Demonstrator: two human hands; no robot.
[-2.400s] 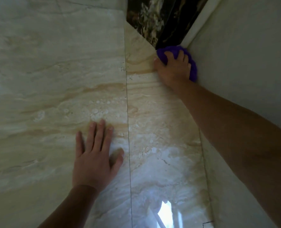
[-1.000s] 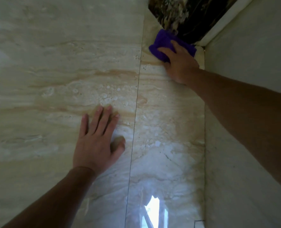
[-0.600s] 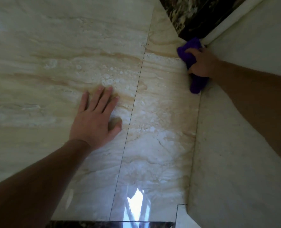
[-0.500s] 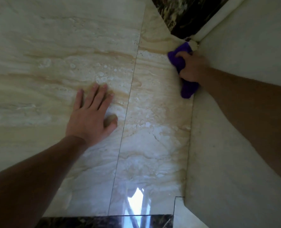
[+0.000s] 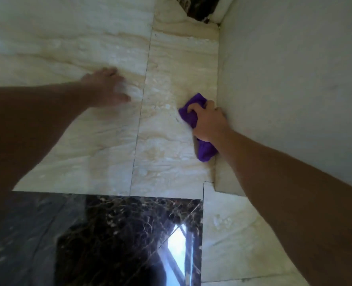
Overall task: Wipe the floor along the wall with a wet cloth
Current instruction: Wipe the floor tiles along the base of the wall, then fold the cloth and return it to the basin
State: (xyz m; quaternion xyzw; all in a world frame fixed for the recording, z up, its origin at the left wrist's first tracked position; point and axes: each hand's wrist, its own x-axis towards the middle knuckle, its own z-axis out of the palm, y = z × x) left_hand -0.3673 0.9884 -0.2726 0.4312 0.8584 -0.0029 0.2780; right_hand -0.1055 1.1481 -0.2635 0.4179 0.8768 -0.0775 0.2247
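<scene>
Right hand [image 5: 209, 122] grips purple cloth [image 5: 206, 151] on floor [image 5: 167, 162] beside wall [image 5: 284, 79]; left hand [image 5: 107, 87] flat on floor.

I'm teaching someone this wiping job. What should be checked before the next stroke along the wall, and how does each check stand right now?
1. Right hand grips the purple cloth: ok.
2. Cloth lies on the floor against the wall: ok.
3. Left hand braced on the floor, away from the cloth: ok.
4. Strip ahead toward the dark tile free of things: ok.
5. Cloth wet enough: cannot tell.
</scene>
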